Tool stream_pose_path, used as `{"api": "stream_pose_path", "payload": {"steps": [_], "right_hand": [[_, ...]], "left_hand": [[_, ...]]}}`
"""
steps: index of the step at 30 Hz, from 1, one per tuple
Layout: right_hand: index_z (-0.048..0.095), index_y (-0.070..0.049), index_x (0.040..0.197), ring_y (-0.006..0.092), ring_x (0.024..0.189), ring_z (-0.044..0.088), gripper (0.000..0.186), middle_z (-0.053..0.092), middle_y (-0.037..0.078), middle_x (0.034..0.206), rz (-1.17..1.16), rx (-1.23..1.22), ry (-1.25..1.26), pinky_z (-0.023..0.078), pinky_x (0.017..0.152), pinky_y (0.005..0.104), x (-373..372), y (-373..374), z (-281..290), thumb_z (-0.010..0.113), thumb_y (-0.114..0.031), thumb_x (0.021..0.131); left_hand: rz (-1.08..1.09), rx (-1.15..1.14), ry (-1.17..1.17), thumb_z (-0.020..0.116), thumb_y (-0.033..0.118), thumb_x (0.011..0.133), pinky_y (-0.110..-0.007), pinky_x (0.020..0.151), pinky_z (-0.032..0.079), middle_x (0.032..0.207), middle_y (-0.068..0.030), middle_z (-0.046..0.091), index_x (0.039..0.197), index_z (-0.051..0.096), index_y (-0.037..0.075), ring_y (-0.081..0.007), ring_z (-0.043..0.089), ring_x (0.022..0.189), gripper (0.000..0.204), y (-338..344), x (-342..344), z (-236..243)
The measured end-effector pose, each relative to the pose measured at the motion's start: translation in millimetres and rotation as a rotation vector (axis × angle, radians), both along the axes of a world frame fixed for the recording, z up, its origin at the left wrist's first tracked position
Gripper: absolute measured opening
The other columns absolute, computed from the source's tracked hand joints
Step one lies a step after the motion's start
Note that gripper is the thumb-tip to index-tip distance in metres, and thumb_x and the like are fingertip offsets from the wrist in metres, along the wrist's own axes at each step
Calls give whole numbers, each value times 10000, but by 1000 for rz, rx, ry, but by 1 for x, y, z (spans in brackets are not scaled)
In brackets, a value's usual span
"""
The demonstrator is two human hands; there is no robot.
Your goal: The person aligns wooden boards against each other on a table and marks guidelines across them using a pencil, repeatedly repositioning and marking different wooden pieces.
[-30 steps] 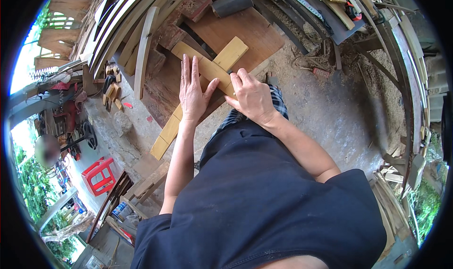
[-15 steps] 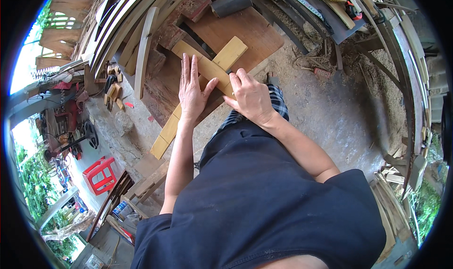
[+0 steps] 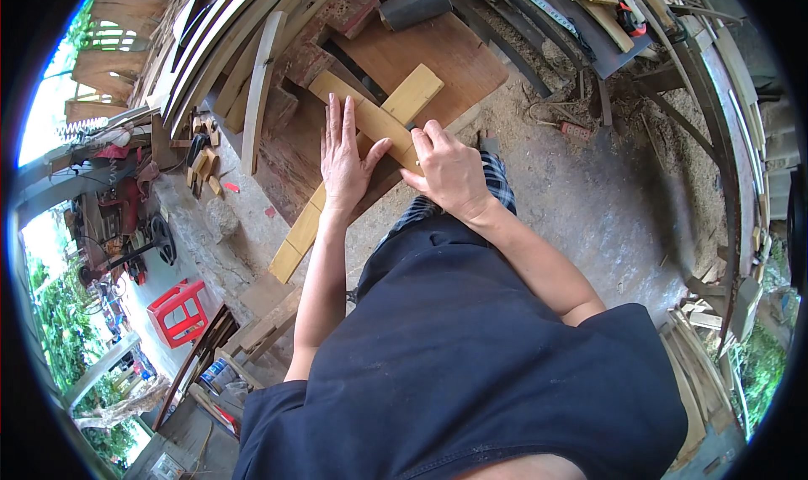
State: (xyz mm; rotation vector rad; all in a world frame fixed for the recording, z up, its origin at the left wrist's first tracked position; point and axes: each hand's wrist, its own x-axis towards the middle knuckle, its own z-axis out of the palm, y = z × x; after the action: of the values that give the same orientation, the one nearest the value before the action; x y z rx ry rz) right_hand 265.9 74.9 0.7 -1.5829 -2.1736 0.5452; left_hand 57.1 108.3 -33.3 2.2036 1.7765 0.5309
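To your left there is one red plastic stool (image 3: pixel 177 313). Rightward, two yellowish wooden planks cross: the lower plank (image 3: pixel 296 240) runs from near left to far right. Your left hand (image 3: pixel 342 173) is laid over them near the crossing, fingers straight, thumb spread, gripping nothing. The upper plank (image 3: pixel 385 125) slants from far left to near right, ending at your right hand (image 3: pixel 453 173); its fingers are curled, around what I cannot tell. Farther right lies one red power strip (image 3: pixel 575 132).
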Motion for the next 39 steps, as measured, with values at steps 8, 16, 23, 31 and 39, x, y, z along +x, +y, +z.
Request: {"api": "stream_pose_path", "payload": {"steps": [8, 16, 23, 31, 39], "right_hand": [[606, -1, 1192, 259, 946, 706, 595, 569, 102, 1082, 6, 0, -2, 614, 743, 349, 1, 0, -3, 876, -312, 762], [599, 32, 1227, 285, 931, 708, 645, 571, 118, 1111, 18, -8, 0, 606, 739, 353, 4, 2, 0, 857, -383, 805], [674, 20, 1090, 323, 838, 642, 379, 583, 153, 984, -100, 114, 458, 529, 741, 440, 24, 23, 17, 597, -349, 1053], [682, 22, 875, 241, 598, 651, 666, 651, 110, 676, -240, -118, 723, 487, 553, 362, 25, 41, 13, 467, -580, 1060], [738, 43, 1088, 357, 911, 730, 374, 743, 213, 1027, -114, -168, 750, 563, 788, 397, 0, 40, -1, 626, -311, 1043]], "left_hand": [[1, 0, 11, 691, 582, 910, -552, 1235, 272, 1710, -190, 194, 1619, 289, 70, -356, 238, 1568, 963, 0, 1, 2], [5, 1, 24, 687, 573, 921, -550, 1239, 264, 1715, -184, 182, 1620, 284, 69, -347, 238, 1569, 951, -1, 3, 4], [7, 20, 86, 731, 460, 934, -482, 1220, 325, 1708, -203, 193, 1619, 287, 72, -412, 319, 1519, 904, -1, 5, 7], [15, 20, 73, 747, 437, 927, -486, 1216, 335, 1706, -200, 202, 1619, 294, 78, -405, 326, 1518, 901, -2, 6, 7], [23, 15, 45, 708, 567, 910, -530, 1242, 264, 1712, -184, 199, 1625, 288, 84, -334, 250, 1569, 959, -2, 4, 4]]}}
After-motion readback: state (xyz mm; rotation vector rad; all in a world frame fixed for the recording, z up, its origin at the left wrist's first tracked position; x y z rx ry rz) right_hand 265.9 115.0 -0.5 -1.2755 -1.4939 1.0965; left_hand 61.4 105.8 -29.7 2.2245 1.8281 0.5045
